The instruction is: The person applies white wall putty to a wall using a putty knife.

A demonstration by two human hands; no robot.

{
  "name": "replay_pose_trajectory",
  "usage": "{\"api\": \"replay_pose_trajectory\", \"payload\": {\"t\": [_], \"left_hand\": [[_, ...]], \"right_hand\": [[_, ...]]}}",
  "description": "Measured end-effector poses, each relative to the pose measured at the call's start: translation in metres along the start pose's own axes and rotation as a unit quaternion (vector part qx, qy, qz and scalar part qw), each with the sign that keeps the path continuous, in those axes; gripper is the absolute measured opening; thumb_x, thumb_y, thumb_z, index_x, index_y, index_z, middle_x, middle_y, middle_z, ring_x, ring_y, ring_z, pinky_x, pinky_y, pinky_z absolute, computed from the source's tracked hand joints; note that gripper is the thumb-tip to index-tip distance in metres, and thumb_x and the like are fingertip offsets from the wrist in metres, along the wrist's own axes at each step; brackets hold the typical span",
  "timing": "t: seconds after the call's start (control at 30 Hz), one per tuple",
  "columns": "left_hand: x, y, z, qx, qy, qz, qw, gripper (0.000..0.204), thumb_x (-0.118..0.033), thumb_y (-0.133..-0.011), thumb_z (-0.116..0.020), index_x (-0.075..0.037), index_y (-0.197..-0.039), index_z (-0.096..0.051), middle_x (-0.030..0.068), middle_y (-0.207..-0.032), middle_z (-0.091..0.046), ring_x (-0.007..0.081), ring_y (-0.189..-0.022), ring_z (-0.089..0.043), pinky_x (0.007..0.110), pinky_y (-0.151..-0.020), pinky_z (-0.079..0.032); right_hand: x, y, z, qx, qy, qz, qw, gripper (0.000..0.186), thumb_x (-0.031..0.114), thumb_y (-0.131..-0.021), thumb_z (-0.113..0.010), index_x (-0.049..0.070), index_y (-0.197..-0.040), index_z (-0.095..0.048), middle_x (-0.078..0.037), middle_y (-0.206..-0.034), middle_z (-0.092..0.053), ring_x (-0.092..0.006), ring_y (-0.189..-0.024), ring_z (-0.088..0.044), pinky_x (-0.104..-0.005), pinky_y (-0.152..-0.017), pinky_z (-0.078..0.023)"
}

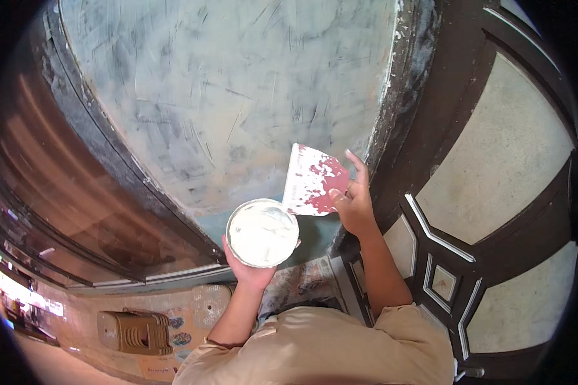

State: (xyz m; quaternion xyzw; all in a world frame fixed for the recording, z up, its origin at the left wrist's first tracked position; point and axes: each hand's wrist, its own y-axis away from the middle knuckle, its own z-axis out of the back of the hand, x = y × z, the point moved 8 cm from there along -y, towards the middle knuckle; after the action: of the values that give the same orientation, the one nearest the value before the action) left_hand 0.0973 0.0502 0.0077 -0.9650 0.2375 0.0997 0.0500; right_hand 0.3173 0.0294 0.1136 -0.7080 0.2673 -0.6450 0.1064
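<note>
My left hand (253, 273) holds a round container (262, 232) of creamy white paste from underneath, its fingertips showing at the right side of the rim. Just above and right of it, my right hand (356, 205) grips a flat red scraper (327, 186), heavily smeared with white, thumb on its face. The scraper's lower left corner is by the container's rim; whether they touch I cannot tell. Beyond both is a wall panel (231, 90) with pale, streaky plaster.
Dark framing (404, 90) borders the panel; a dark door (469, 256) with pale insets stands close on the right. Glazing (77, 192) curves along the left. Below left are stacked plastic stools (128, 327) on a floor, and spattered sheeting (308, 276) lies below the panel.
</note>
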Motion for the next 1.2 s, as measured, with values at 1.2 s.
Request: {"api": "replay_pose_trajectory", "payload": {"t": [1.2], "left_hand": [[-0.012, -0.011, 0.015, -0.049, 0.017, -0.092, 0.994, 0.079, -0.071, -0.096, -0.031, -0.018, -0.154, -0.04, 0.0058, -0.155, -0.046, 0.0322, -0.14, -0.046, 0.052, -0.117, -0.035]], "right_hand": [[-0.058, -0.019, -0.088, 0.221, 0.028, -0.145, 0.964, 0.045, 0.002, -0.098, -0.055, -0.002, -0.142, -0.046, -0.01, -0.114, -0.067, -0.0121, -0.099, -0.061, -0.0291, -0.088, -0.05]]}}
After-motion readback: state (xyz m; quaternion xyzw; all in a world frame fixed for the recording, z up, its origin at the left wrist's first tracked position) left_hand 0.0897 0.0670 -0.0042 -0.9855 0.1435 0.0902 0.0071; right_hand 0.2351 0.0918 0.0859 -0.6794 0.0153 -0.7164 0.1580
